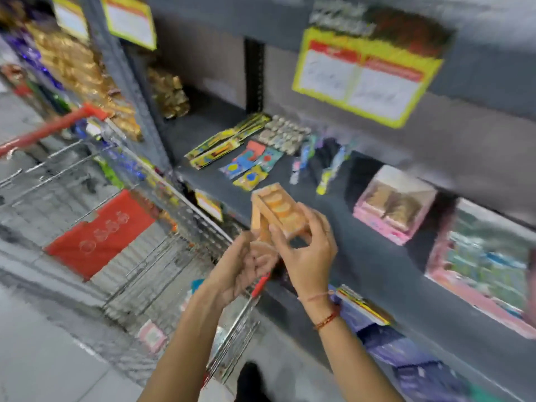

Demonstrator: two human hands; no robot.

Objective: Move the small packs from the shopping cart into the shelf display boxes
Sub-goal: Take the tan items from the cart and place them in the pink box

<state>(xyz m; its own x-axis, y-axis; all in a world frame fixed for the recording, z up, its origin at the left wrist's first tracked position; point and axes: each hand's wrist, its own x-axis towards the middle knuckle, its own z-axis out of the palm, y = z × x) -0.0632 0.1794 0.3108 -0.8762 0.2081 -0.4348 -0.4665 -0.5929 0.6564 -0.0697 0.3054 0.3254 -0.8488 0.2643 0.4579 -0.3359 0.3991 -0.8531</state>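
The frame is blurred by motion. Both hands hold a stack of small orange packs [275,211] in front of the dark shelf [342,224]. My left hand [246,264] grips the stack from below, my right hand [304,250] pinches its right side. The wire shopping cart [95,198] with a red handle stands to the left, beside the shelf. Two pink display boxes sit on the shelf to the right: a smaller one [396,204] with brownish packs and a larger one [487,265] with greenish packs.
Flat colourful packets [246,158] and toothbrush-like items [324,161] lie further back on the shelf. A yellow price sign [365,76] hangs from the shelf above. Gold packets [78,71] fill the shelves at far left. Purple goods [406,352] sit on the lower shelf.
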